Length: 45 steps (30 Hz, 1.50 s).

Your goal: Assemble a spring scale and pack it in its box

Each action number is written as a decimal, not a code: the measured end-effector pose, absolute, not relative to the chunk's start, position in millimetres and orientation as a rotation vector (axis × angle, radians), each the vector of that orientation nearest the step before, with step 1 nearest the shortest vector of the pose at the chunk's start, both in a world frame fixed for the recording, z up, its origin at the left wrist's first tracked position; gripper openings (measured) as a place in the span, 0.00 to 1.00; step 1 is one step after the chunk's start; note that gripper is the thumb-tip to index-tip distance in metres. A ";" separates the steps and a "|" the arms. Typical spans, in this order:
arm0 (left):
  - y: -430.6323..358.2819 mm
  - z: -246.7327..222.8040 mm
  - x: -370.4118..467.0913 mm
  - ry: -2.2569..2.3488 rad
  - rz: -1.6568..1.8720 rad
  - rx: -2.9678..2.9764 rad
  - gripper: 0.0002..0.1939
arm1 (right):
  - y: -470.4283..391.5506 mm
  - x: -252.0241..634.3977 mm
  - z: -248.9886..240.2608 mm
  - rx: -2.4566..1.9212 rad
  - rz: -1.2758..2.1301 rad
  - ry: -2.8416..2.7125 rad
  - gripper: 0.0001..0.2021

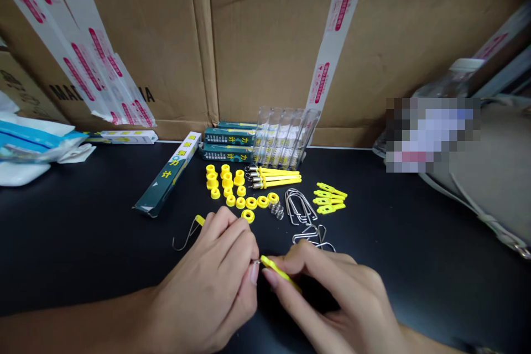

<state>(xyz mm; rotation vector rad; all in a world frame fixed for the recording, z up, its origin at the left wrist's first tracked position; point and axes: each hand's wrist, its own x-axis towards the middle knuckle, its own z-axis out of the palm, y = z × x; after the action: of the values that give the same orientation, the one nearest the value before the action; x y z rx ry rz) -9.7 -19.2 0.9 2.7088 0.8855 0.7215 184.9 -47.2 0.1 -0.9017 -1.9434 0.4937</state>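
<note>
Near the front of the black table, my right hand (pixel 336 293) pinches a slim yellow plastic piece (pixel 280 273) between thumb and fingers. Facing it, my left hand (pixel 211 282) is closed on a small metal wire end (pixel 256 261) that meets the tip of the yellow piece; the rest of it is hidden by the fingers. Beyond the left knuckles a wire hook with a yellow end (pixel 188 234) sticks out, and whether it is held or lying there I cannot tell. Just past my right hand lie bent wire hooks (pixel 309 234) and larger wire loops (pixel 299 207).
Yellow caps and rings (pixel 227 180), small springs (pixel 276 210), yellow rods with springs (pixel 276 177) and flat yellow pieces (pixel 329 199) lie mid-table. Behind stand clear plastic cases (pixel 284 135) and green boxes (pixel 228 136). A grey bag (pixel 493 177) sits right, a blue packet (pixel 37 138) left.
</note>
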 end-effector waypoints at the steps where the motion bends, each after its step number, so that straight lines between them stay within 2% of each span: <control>1: -19.3 1.0 -9.9 0.883 0.716 2.710 0.09 | -47.0 185.3 0.1 -0.900 0.494 -1.946 0.06; 23: -19.3 1.0 -12.5 0.807 0.670 2.692 0.09 | -52.6 184.3 -2.7 -0.966 0.693 -1.920 0.06; 36: -18.0 10.5 -11.9 0.817 0.615 2.657 0.10 | -51.2 185.8 -2.8 -0.980 0.599 -1.985 0.08; 45: -17.9 11.9 -10.8 0.808 0.646 2.642 0.10 | -48.8 184.3 -1.4 -0.864 0.413 -1.961 0.08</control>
<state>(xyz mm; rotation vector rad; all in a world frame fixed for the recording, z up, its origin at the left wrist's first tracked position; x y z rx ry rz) -10.8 -17.9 11.9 2.6422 0.8084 0.6458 184.3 -48.8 -1.4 -0.8641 -1.9614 0.4135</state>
